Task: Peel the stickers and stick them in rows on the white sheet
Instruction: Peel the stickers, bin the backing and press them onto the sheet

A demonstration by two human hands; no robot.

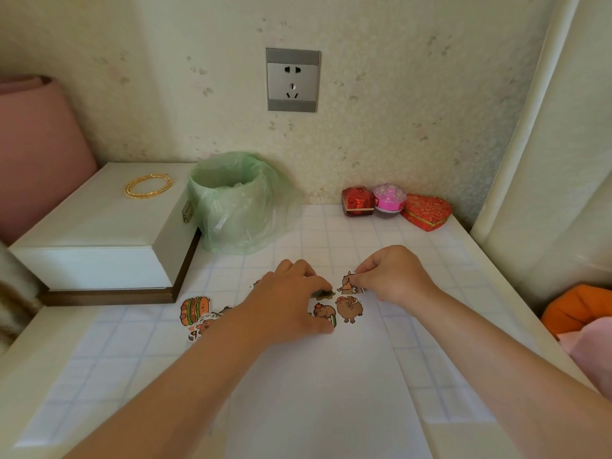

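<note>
head | right hand (394, 276) pinches sticker (347, 283) | bin (231, 200): green-bag lined | box (99, 226) closed

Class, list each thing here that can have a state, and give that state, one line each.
Left hand: rests on the white sheet.
Right hand: pinches the held sticker.
Flat stickers: lying on the sheet.
Loose stickers: piled left of the sheet.
White box: lid shut.
Bin: open, lined with a green bag.
Socket: nothing plugged in.
Heart box: shut.
</note>
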